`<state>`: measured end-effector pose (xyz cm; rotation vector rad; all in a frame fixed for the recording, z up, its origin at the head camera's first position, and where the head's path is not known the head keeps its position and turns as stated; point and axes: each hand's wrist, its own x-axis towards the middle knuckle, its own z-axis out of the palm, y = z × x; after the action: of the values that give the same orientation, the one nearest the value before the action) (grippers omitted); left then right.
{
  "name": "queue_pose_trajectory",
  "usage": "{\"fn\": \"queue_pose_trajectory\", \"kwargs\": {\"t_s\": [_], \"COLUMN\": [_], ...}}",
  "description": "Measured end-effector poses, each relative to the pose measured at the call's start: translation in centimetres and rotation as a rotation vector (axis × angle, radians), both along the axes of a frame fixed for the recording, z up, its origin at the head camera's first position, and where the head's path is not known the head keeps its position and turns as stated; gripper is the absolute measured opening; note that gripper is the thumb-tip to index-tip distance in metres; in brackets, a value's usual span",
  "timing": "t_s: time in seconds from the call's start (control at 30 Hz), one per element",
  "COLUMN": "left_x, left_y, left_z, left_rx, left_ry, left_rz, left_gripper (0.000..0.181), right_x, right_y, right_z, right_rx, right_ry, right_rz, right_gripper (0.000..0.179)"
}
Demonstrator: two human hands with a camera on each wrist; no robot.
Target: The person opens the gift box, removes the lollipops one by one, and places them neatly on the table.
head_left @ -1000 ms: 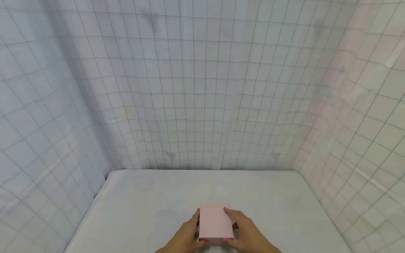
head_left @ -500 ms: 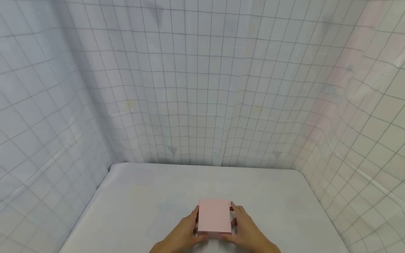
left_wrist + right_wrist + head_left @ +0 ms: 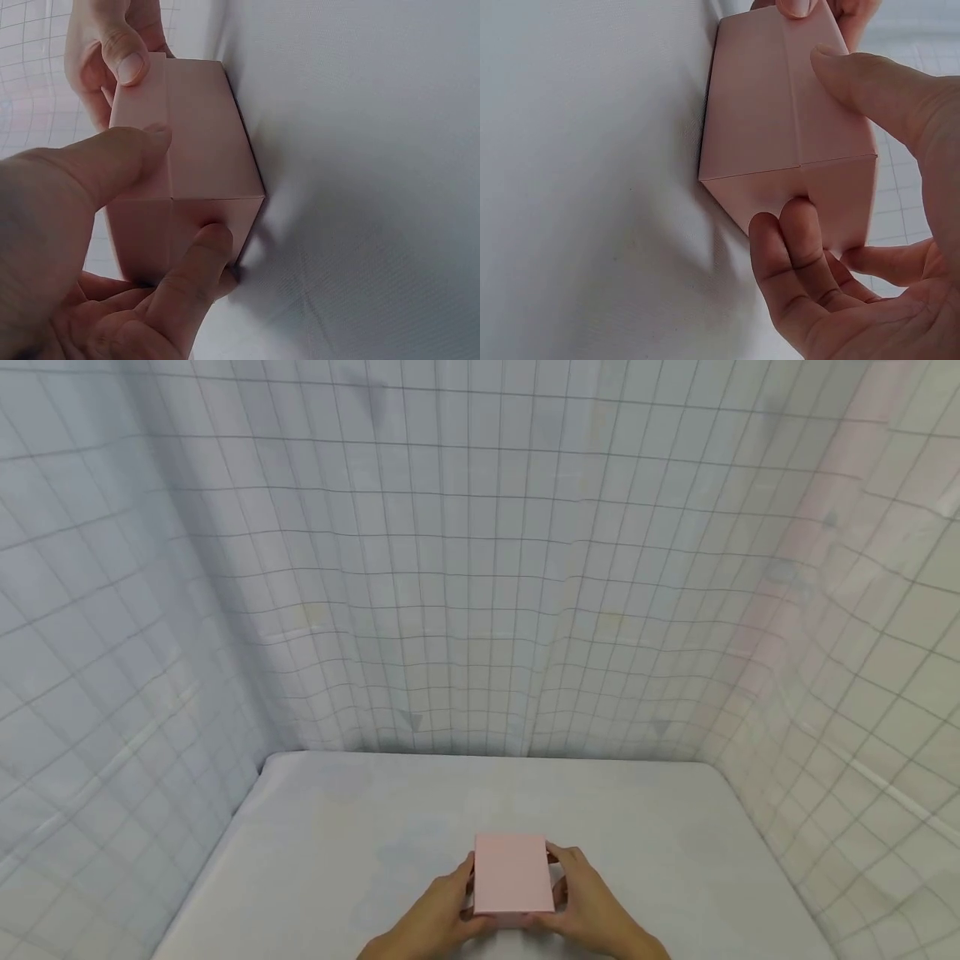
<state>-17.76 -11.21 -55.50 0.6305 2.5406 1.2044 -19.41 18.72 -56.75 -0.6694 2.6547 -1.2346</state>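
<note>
A pink lidded box (image 3: 512,872) rests on the white-covered table near its front. A seam between lid and base runs around its sides, and the lid sits on the base. From the left, my left hand (image 3: 437,912) grips the box, thumb on the near face and fingers against the left side. Opposite it, my right hand (image 3: 591,910) holds the right side, its thumb also on the near face. In the left wrist view one fingertip (image 3: 215,238) presses the side below the seam. Two right fingertips (image 3: 801,214) touch the other side near the seam.
The white table cover (image 3: 360,827) spreads around the box. Grid-patterned curtains hang behind (image 3: 480,610) and along both sides of the table.
My right index finger has shifted from the lid's top edge to the box's right side. The head view has tilted slightly; the box stays on the table between both hands.
</note>
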Motion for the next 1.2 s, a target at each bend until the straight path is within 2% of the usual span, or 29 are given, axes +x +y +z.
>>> {"fn": "queue_pose_trajectory", "kwargs": {"t_s": [0.23,0.4,0.67,0.9,1.07,1.2], "left_x": [-0.2,-0.4,-0.1,-0.5,-0.8,-0.9], "left_y": [-0.1,-0.2,-0.3,-0.2,-0.3,-0.3], "left_z": [0.1,0.2,0.4,0.3,0.7,0.9], "left_rx": [-0.002,-0.007,0.031,0.025,0.037,0.052], "left_ry": [0.019,0.002,0.016,-0.024,-0.062,-0.043], "left_rz": [-0.017,-0.006,-0.014,-0.015,-0.003,0.001], "left_gripper": [0.113,0.112,0.111,0.111,0.11,0.11], "right_x": [0.0,0.0,0.0,-0.1,-0.2,-0.3], "right_y": [0.0,-0.1,-0.1,-0.1,-0.2,-0.3], "right_z": [0.4,0.6,0.8,0.7,0.9,1.1], "right_rx": [-0.006,-0.008,-0.018,-0.016,-0.019,-0.015], "right_ry": [0.007,0.002,0.0,-0.007,-0.022,-0.027], "right_rz": [-0.016,-0.02,-0.018,-0.022,-0.026,-0.043], "right_gripper": [0.118,0.118,0.118,0.119,0.119,0.119]}}
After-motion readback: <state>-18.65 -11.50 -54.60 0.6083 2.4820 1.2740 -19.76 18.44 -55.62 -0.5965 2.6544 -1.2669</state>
